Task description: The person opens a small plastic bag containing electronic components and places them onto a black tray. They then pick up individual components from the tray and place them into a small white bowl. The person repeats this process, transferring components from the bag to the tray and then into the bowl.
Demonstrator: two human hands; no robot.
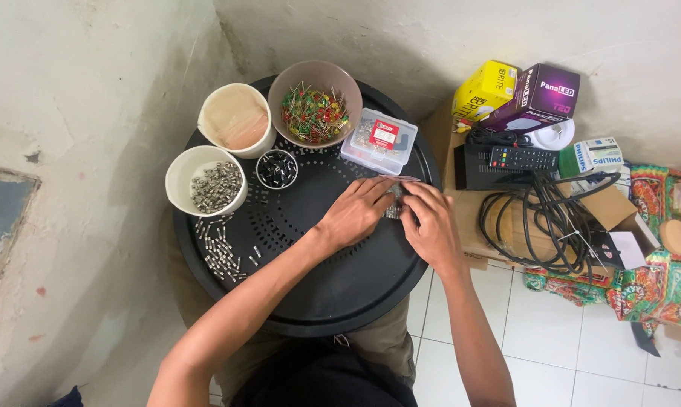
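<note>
Two hands meet at the right edge of the round black desk (333, 294), and I log them first: my left hand (353, 213) and right hand (429, 226) pinch, from either side, a small strip of components (395, 202), the fingers of each grip narrowed onto it, so it sits between the fingertips just above the desk, near the clear plastic box (378, 141). Containers stand in an arc along the far rim, seemingly so each stays within reach: a brown bowl of red, green and yellow LEDs (315, 113), a white tub with a covered top (236, 119), a white tub of small silvery cylinders (206, 181), and a small black cup (277, 169) of dark parts. Loose silvery cylinders (223, 252) lie scattered on the desk below that tub, near its left edge. Beside the desk, well apart from the hands: yellow and purple cartons (517, 94), a black remote (523, 157), coiled black cable (540, 222).
</note>
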